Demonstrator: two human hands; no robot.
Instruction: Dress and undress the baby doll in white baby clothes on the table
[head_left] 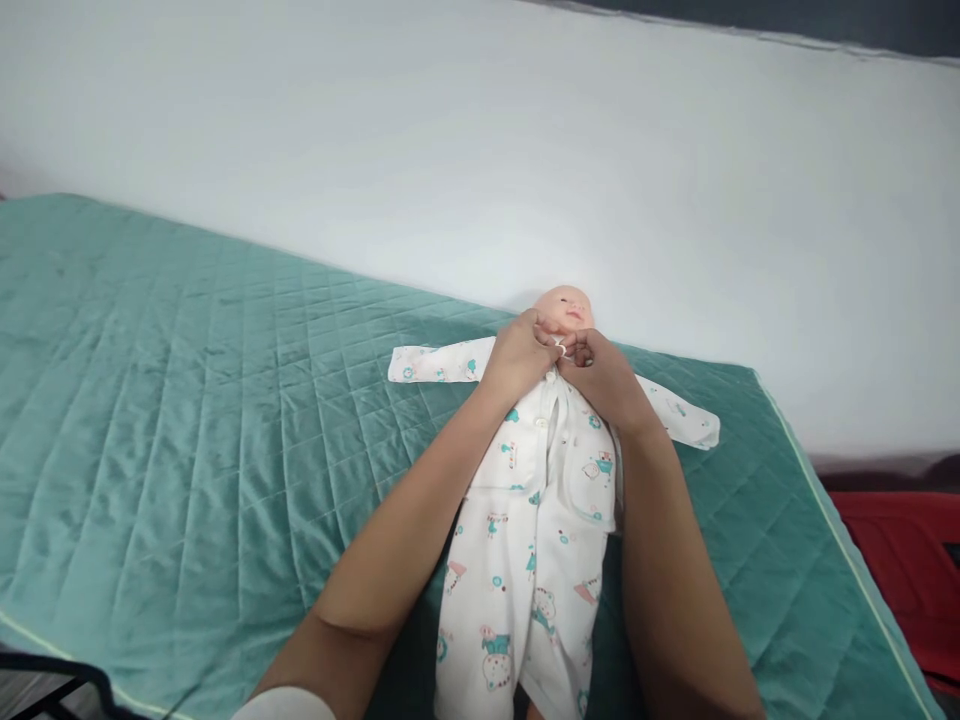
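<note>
1. Doll: lies on its back on a green quilted cover (225, 400), its head (571, 303) at the far end, close to the white wall (450, 150). The hands partly hide the neck area.
2. Left hand (519, 358): at the collar of the doll's printed top (504, 455), just below the head. The fingers are closed, pinching the collar edge.
3. Right hand (606, 382): at the same collar, close beside the left hand. The fingers are bent inward and closed on the fabric; the exact grip of each fingertip is too small to tell.
4. Top: white, with small teal and pink figures. Its sleeves are spread out to both sides on the cover. One button (541, 423) shows on the front, below the hands; the front edges stand apart there, and the lower flap on the right-hand side lies at an angle.
5. Trousers (487, 610): matching print, extending from under the top toward the person, between the two forearms.
6. Person: both forearms are bare; a white sleeve (285, 704) shows on the left arm.
7. Surroundings: a red object (896, 560) sits beyond the cover's right edge. A black curved bar (64, 665) shows at the near left corner.
</note>
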